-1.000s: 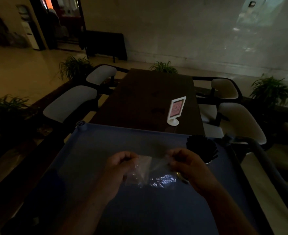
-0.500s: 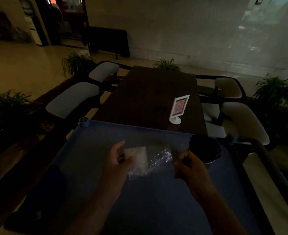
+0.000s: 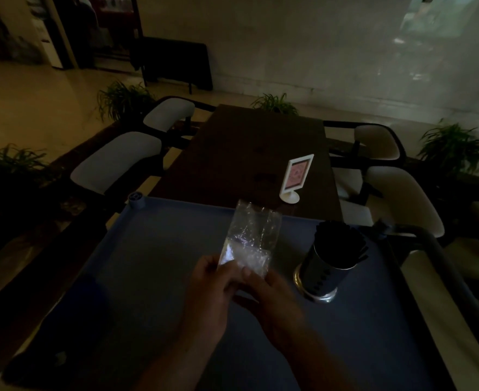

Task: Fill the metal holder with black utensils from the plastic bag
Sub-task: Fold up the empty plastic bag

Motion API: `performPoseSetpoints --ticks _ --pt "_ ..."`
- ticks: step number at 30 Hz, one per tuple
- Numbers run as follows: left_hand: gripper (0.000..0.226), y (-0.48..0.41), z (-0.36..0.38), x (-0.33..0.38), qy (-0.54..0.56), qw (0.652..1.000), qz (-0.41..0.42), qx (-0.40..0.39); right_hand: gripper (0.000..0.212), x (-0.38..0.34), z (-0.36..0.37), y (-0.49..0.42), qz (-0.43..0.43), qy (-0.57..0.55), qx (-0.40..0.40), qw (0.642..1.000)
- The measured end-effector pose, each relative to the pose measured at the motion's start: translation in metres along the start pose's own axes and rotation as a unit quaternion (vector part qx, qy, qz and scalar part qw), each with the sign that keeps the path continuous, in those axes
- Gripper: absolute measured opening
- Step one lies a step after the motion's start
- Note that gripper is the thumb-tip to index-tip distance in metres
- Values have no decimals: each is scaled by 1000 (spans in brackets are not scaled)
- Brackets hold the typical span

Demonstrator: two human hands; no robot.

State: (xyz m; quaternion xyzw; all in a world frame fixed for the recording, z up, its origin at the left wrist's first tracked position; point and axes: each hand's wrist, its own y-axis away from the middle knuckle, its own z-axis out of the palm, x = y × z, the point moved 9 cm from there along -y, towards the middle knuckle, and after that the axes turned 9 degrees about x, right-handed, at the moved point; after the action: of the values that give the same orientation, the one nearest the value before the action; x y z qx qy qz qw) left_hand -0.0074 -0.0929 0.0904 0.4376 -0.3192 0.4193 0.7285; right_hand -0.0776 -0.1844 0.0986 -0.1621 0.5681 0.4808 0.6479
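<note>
Dim dining room, blue surface (image 3: 148, 277): both hands, left (image 3: 213, 289) and right (image 3: 272, 294), pinch the plastic bag (image 3: 249, 238) (apparently empty) mid-surface; metal holder (image 3: 324, 275) near the right edge appears full of black utensils (image 3: 341, 244), so discarding the bag likely follows.

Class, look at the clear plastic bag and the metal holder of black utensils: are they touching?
Apart. The head view shows bare blue tray between the plastic bag, pinched by both hands, and the metal holder to its right.
</note>
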Motion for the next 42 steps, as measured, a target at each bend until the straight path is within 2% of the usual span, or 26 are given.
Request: performPoseSetpoints --ticks 2,7,10,13,17,21,23,27,30,32,33,35,40,42 --pt "26 1 -3 -4 -6 1000 -5 -1 33 -2 -8 -6 -6 -9 34 999" --pt "25 0 -24 -13 -89 996 -8 20 40 8 -16 -14 15 -32 53 998" --pt "30 4 -38 -14 -140 990 -11 35 39 12 -9 -18 19 -19 25 999" --pt "33 16 -56 -14 -191 979 -20 71 17 24 -2 -20 40 -1 -6 999" --pt "22 48 -81 -5 -222 965 11 137 14 49 12 -15 88 82 -73 990" --pt "15 91 -123 -13 -161 952 -27 260 13 71 40 10 75 165 -176 968" --pt "15 118 -143 -10 -152 942 -3 300 13 84 56 26 66 208 -211 953" --pt "8 176 -193 -2 -137 909 56 389 23 117 101 70 83 324 -317 888" --pt "8 213 -222 1 -115 886 100 437 20 133 130 107 111 285 -379 873" --pt "7 239 -246 1 -98 866 116 476 21 146 151 136 94 309 -439 838" --pt "8 249 -257 1 -92 859 119 489 29 153 160 148 79 323 -465 821" --pt "10 267 -281 -1 -84 852 121 502 42 170 177 166 51 354 -482 800" --pt "7 302 -349 -5 -85 834 134 528 11 212 218 203 36 345 -489 800" --pt "7 310 -381 -6 -90 837 130 525 12 232 234 218 36 346 -480 806"
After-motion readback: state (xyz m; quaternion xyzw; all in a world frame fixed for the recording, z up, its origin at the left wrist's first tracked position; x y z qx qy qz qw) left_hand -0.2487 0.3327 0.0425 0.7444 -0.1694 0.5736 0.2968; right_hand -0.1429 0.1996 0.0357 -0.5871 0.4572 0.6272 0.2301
